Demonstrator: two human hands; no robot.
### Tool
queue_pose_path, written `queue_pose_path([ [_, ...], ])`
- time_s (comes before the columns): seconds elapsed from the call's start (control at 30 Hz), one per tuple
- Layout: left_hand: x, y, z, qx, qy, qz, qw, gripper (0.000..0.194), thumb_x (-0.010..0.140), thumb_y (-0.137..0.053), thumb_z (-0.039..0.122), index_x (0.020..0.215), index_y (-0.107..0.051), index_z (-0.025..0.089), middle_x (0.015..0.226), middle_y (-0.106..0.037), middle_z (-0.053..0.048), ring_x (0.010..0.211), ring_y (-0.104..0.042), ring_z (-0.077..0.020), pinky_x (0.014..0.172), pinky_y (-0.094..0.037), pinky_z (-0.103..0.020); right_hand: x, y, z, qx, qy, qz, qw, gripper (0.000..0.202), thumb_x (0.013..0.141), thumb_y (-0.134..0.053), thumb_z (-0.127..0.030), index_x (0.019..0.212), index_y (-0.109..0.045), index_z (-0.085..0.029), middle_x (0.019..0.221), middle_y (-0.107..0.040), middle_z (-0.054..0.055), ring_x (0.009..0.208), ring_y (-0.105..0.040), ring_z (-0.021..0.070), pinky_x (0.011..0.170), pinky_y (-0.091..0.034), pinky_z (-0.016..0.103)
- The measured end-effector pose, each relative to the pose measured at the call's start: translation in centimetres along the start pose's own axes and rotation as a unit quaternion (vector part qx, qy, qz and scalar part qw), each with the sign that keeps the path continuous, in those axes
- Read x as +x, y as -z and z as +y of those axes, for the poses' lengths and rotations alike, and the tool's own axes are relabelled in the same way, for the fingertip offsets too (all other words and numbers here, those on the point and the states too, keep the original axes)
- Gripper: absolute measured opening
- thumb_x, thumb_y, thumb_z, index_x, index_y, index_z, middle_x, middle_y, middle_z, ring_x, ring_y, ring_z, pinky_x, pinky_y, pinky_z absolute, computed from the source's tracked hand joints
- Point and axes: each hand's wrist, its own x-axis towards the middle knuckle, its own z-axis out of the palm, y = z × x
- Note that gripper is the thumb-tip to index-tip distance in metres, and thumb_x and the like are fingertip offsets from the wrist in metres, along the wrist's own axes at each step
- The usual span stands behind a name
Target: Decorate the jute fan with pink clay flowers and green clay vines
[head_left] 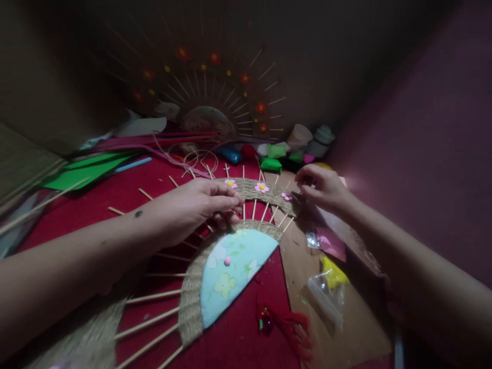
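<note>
A half-round fan (192,287) of thin wooden sticks woven with tan cord lies in front of me, its centre covered by light-blue floral cloth (215,279). Pink flowers with yellow centres (262,187) sit on the outer woven band. Toward its right end is a cluster of pink petals (286,196). My left hand (209,205) is over the band, fingers curled together; whatever they hold is hidden. Beside the petals, my right hand (321,187) is closed in a pinch, with a small dark tip near the fingers that I cannot identify. A small pink ball (227,261) rests on the cloth.
Behind stands a larger fan with red flowers (245,78). Green packets (271,164), a cup (300,137) and a grey jar (322,141) line the back. Bags with pink (332,243) and yellow material (333,273) lie right, a red tassel (294,325) in front.
</note>
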Motion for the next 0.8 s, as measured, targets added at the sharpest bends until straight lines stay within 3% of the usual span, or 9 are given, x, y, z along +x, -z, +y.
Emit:
queue_pose_path([
  [0.07,-0.1,-0.1,0.2,0.002,-0.006,0.013,1.000,0.019,0.077,-0.061,0.031,0.085,-0.062,0.013,0.071,-0.067,-0.006,0.057,-0.056,-0.0117,0.056,-0.040,-0.025,-0.5,0.4,-2.3,0.002,0.028,0.025,0.999,0.011,0.070,-0.053,-0.010,0.072,-0.057,-0.020,0.068,-0.058,0.000,0.063,-0.051,0.0126,0.056,-0.039,0.025],
  [0.1,-0.1,-0.2,0.4,0.003,-0.009,0.021,1.000,0.018,0.077,-0.061,0.029,0.085,-0.062,0.013,0.070,-0.067,-0.006,0.057,-0.056,-0.0115,0.056,-0.041,-0.025,-0.9,0.4,-3.7,0.019,0.043,0.008,0.999,0.012,0.072,-0.053,-0.009,0.073,-0.058,-0.020,0.068,-0.058,0.000,0.063,-0.051,0.0123,0.056,-0.039,0.025],
  [0.23,-0.2,-0.5,0.8,0.014,-0.001,0.043,0.999,0.016,0.077,-0.061,0.027,0.085,-0.064,0.013,0.070,-0.067,-0.006,0.058,-0.057,-0.0122,0.054,-0.040,-0.024,-2.9,-0.8,-9.7,0.078,0.152,-0.159,0.972,0.014,0.079,-0.052,-0.010,0.083,-0.060,-0.020,0.077,-0.062,0.002,0.068,-0.054,0.0131,0.059,-0.043,0.025],
  [0.33,-0.3,-0.5,0.6,0.013,-0.014,0.030,0.999,0.015,0.075,-0.062,0.027,0.084,-0.065,0.015,0.069,-0.066,-0.004,0.059,-0.057,-0.0128,0.057,-0.041,-0.025,-4.1,-3.2,-12.2,0.049,0.208,-0.138,0.967,0.013,0.084,-0.049,-0.015,0.084,-0.061,-0.018,0.080,-0.061,0.005,0.070,-0.052,0.0150,0.062,-0.043,0.028],
  [0.47,-0.4,-0.3,0.5,0.014,-0.033,0.013,0.999,0.015,0.074,-0.063,0.030,0.081,-0.064,0.016,0.070,-0.066,-0.004,0.059,-0.056,-0.0128,0.057,-0.041,-0.026,-5.0,-5.9,-12.4,-0.048,0.230,-0.130,0.963,0.017,0.085,-0.046,-0.014,0.077,-0.060,-0.018,0.077,-0.057,0.005,0.069,-0.046,0.0159,0.062,-0.040,0.030],
  [0.57,-0.4,-0.2,0.5,0.016,-0.024,0.015,0.999,0.018,0.074,-0.064,0.033,0.081,-0.063,0.016,0.068,-0.065,-0.003,0.055,-0.054,-0.0113,0.053,-0.039,-0.024,-5.3,-6.2,-12.1,-0.056,0.239,-0.119,0.962,0.019,0.084,-0.046,-0.013,0.071,-0.058,-0.019,0.074,-0.055,0.004,0.068,-0.044,0.0150,0.062,-0.039,0.029],
  [0.73,-0.3,-0.2,0.5,0.009,-0.030,0.012,0.999,0.019,0.074,-0.063,0.033,0.083,-0.064,0.016,0.070,-0.067,-0.004,0.058,-0.057,-0.0136,0.056,-0.042,-0.026,-3.6,-3.3,-10.6,-0.025,0.222,-0.058,0.973,0.017,0.085,-0.048,-0.015,0.077,-0.062,-0.018,0.075,-0.060,0.005,0.067,-0.050,0.0147,0.060,-0.041,0.028],
  [0.8,-0.4,-0.2,0.8,0.010,-0.028,0.025,0.999,0.019,0.073,-0.063,0.033,0.083,-0.065,0.017,0.070,-0.067,-0.005,0.060,-0.059,-0.0149,0.057,-0.044,-0.026,-2.2,-1.7,-8.4,-0.010,0.152,-0.038,0.988,0.015,0.084,-0.051,-0.016,0.076,-0.063,-0.019,0.076,-0.061,0.004,0.070,-0.054,0.0141,0.061,-0.042,0.027],
])
